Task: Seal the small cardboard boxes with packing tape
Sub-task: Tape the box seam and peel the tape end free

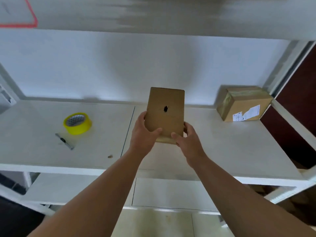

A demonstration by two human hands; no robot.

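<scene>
Head view: a box [165, 113] stands on end between both hands, over the middle of a white desk [51, 156], with its broad brown face turned to the camera. That face has a small dark hole near its centre. A paler strip runs along the box's lower edge (tape or a flap, the blur does not let me tell). Whether that edge touches the desk cannot be told.

The left hand [142, 134] grips the box's lower left side, thumb curled across the front face and the other fingers wrapped behind, out of sight. The right hand [189, 140] grips the lower right corner in the same way: its thumb lies on the front near the bottom edge and its fingers curl round the right side. Both bare forearms reach up from the bottom of the frame.

A yellow roll of tape [77, 123] lies flat on the left part of the desk, well apart from the box. Just in front of it lies a slim cutter [64, 141], set at a slant. A tiny brown scrap [110, 156] sits nearer the desk's front edge.

At the far right corner of the desk rests a taped box [244, 104], with clear tape across its top and side and a torn white label [246, 114] on the side facing the camera.
</scene>
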